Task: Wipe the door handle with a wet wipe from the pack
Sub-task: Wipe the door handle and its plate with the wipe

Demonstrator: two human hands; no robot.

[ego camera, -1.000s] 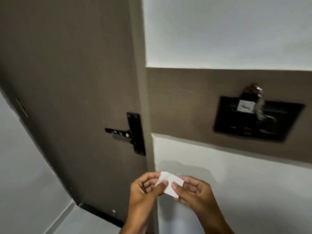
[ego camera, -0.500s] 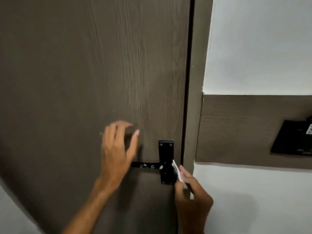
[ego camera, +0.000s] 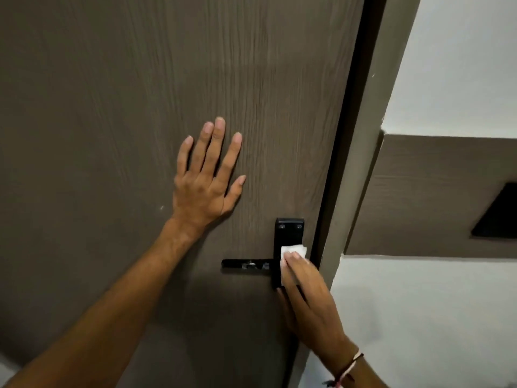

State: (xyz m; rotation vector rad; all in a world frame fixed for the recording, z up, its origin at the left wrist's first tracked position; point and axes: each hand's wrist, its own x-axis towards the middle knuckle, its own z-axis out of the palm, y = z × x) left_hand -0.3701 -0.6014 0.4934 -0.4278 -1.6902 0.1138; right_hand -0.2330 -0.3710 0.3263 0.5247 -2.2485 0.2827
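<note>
A black door handle [ego camera: 246,266] with a tall black backplate [ego camera: 289,232] is fixed near the right edge of a dark brown door [ego camera: 140,107]. My right hand [ego camera: 306,301] presses a folded white wet wipe [ego camera: 293,250] flat against the middle of the backplate, just right of the lever. My left hand [ego camera: 205,180] lies flat on the door, fingers spread, up and to the left of the handle, holding nothing. The pack of wipes is out of view.
The door frame [ego camera: 361,163] runs down just right of the handle. Beyond it is a white wall [ego camera: 419,317] with a brown panel [ego camera: 425,197] bearing a black plate [ego camera: 500,217] at the right edge.
Both hands held the wipe low in front of the wall; the view then swung to the door. My left hand came flat onto the door and my right hand brought the wipe onto the backplate.
</note>
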